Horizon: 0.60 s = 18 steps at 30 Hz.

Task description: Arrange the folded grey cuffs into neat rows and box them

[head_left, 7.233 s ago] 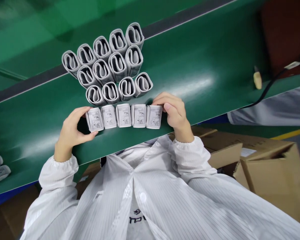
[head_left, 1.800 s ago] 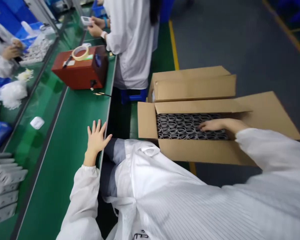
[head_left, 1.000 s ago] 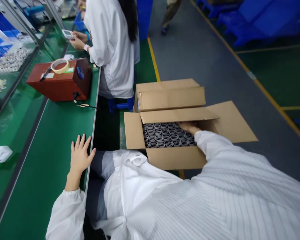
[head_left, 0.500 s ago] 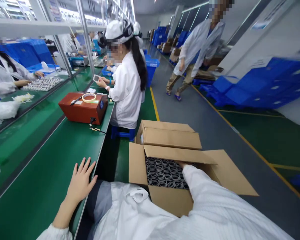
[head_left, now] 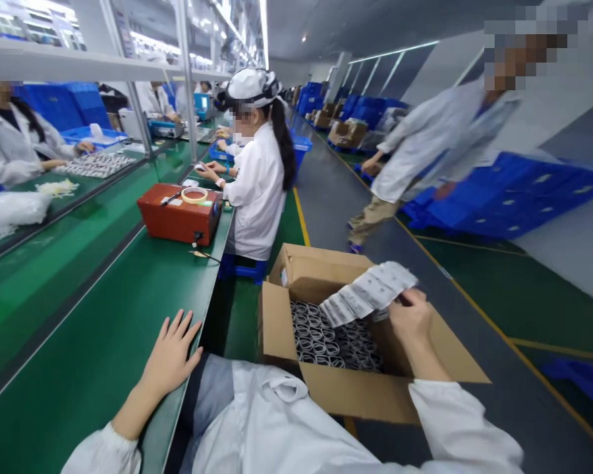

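My left hand (head_left: 172,352) lies flat on the edge of the green workbench (head_left: 103,316), fingers spread, holding nothing. Over an open cardboard box (head_left: 356,395), my right hand (head_left: 411,316) pinches the right end of a white printed strip (head_left: 370,293), which looks like a row of joined labels or packets. The strip slants down to the left above the box. Inside the box, many dark rolled loops (head_left: 316,336) stand on edge in rows. Part of the box's contents is hidden under the strip.
A closed carton (head_left: 311,263) stands behind the open box. On the bench are a red device (head_left: 178,214) and a tape roll (head_left: 194,195). A seated co-worker (head_left: 257,184) is ahead; another person (head_left: 425,145) walks in the aisle at right, near blue crates (head_left: 518,191).
My right hand has come up out of the box with the white strip in its fingers. The walking person is nearer and further right. My left hand still rests on the bench.
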Tool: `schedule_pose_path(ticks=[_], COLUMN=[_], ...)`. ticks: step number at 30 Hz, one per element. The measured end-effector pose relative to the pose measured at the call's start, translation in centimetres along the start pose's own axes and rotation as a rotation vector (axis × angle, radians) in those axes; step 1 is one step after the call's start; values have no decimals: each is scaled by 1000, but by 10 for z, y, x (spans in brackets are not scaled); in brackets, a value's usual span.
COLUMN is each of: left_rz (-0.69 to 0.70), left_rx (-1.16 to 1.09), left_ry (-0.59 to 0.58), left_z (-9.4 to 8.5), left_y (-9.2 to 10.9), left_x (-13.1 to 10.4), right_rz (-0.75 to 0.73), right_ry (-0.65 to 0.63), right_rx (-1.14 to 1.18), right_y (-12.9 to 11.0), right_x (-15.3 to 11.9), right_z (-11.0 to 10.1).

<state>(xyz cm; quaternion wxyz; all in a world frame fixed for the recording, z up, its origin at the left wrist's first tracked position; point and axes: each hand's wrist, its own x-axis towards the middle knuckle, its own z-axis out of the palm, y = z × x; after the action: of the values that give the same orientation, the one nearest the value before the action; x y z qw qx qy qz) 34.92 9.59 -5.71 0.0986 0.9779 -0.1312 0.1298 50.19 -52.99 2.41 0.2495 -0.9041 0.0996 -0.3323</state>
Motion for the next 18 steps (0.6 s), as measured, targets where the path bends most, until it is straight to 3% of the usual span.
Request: schedule_pose_path(ticks=[4, 7, 11, 14, 18], left_rz=[-34, -105, -211, -297, -393], left_rx=[-63, -98, -118, -110, -79], left_ry=[9, 68, 231, 356, 490], left_z=[-12, -25, -45, -62, -75], left_y=[10, 21, 34, 39, 36], left_x=[-32, -70, -128, -168, -195], right_rz=[-333, -534, -648, -814, -1020], right_ry=[-79, -297, -602, -811, -984], right_rx=[320, 572, 778, 814, 711], right_y=[-103, -200, -319, -403, -515], right_x=[21, 12, -30, -71, -122], right_z=[8, 22, 53, 77, 97])
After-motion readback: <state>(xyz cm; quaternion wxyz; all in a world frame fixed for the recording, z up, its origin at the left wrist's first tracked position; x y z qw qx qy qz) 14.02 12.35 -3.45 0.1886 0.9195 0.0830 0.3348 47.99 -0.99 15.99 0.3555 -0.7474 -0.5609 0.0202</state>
